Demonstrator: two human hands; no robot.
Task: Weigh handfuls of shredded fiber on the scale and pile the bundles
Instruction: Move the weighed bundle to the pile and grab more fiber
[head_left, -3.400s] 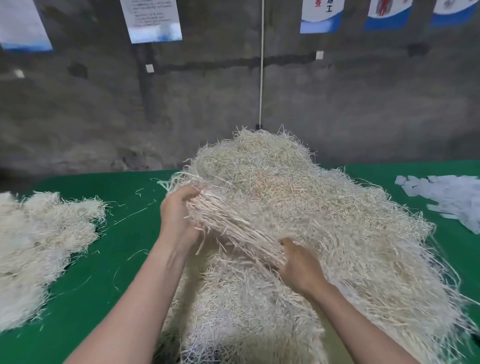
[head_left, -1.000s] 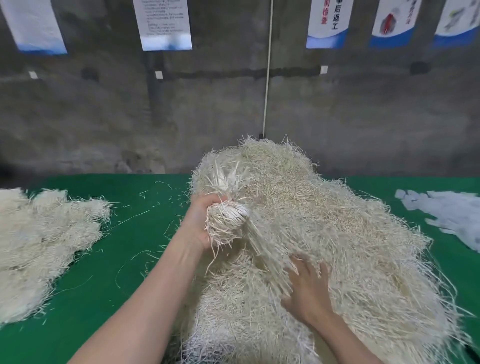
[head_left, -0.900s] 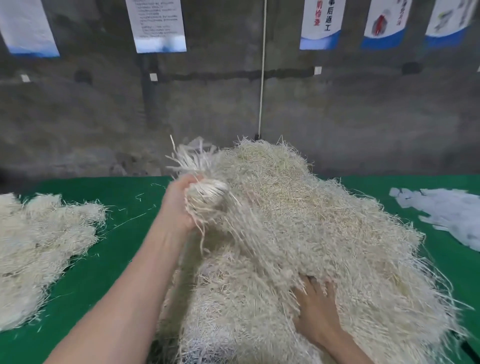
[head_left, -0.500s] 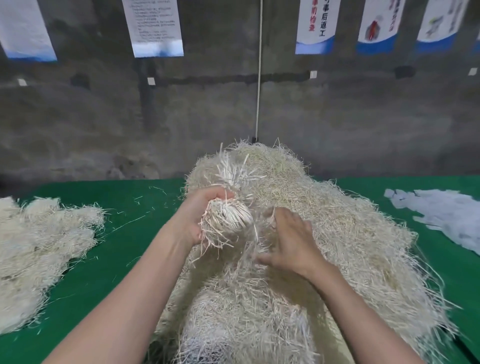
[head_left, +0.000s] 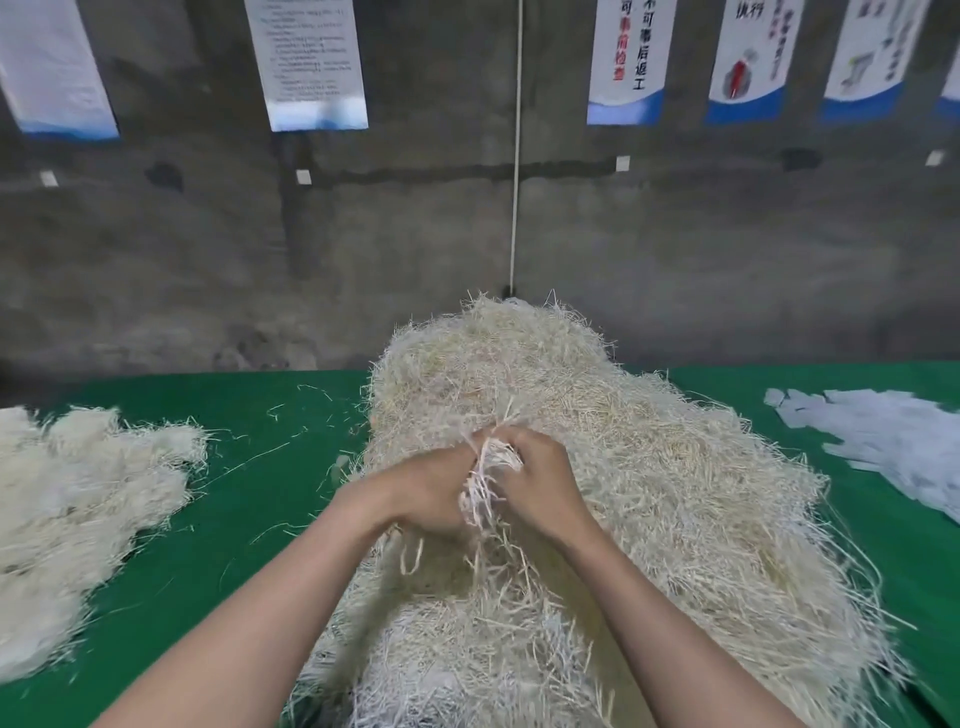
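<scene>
Between the two hands, a small bundle of pale cream shredded fiber (head_left: 488, 467) is gathered, its loose ends sticking out above and below the knuckles. The left hand (head_left: 426, 493) is curled round the bundle from its own side. The right hand (head_left: 540, 483) closes on it from the opposite side, so the two hands nearly meet over the strands; how the fingertips lie beneath the fiber cannot be told.

Directly under and beyond both hands lies a large heap of straw-coloured shredded fiber (head_left: 649, 467). It rises behind the knuckles and spreads out past the right hand; both forearms cross its near slope. The held bundle sits just above the heap's surface, and some strands trail from it into the mass below.

Outward of the left hand, well apart from it, a lower pile of whitish shredded fiber (head_left: 78, 509) rests on the green cloth-covered worktop (head_left: 270, 499), with stray strands scattered on the cloth between pile and heap. Outward of the right hand, past the heap's edge, lies a flat spread of white paper-like strips (head_left: 893, 441).

Beyond the hands stands a grey concrete wall (head_left: 675, 249) carrying white-and-blue printed posters (head_left: 311, 62) and a thin white vertical cord (head_left: 515, 156).
</scene>
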